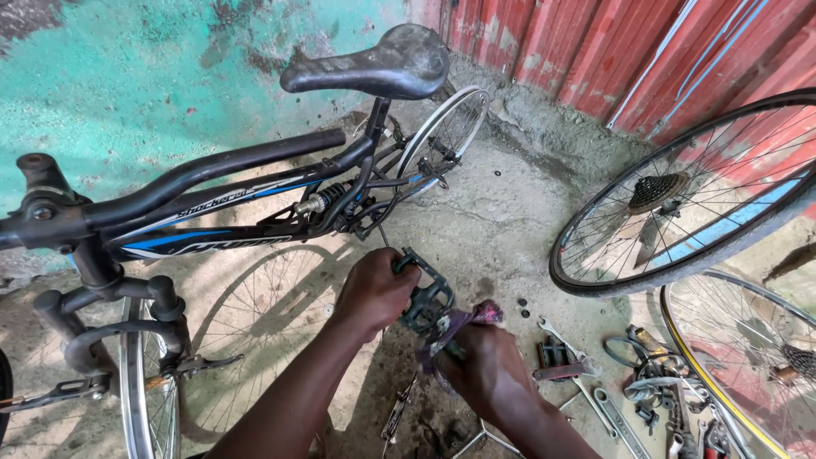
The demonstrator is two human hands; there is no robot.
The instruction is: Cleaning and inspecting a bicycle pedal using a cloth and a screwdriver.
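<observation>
Left hand (374, 293) closed around a black pedal (425, 297), low at centre beside the bicycle (229, 200). Right hand (489, 365) just near of it, gripping a purple rag (463, 321) against the pedal. Wrenches (595, 395) on the concrete floor (493, 212) to the right, loose wheels (680, 204) beyond.

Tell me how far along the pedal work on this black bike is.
Looks done: both wheels sit in the black bike, and the saddle is on. In hand: the left hand grips the pedal while the right hand holds a purple rag against it. Left: spanners and small parts still lie on the concrete, and two loose wheels lean at the red wall.
</observation>
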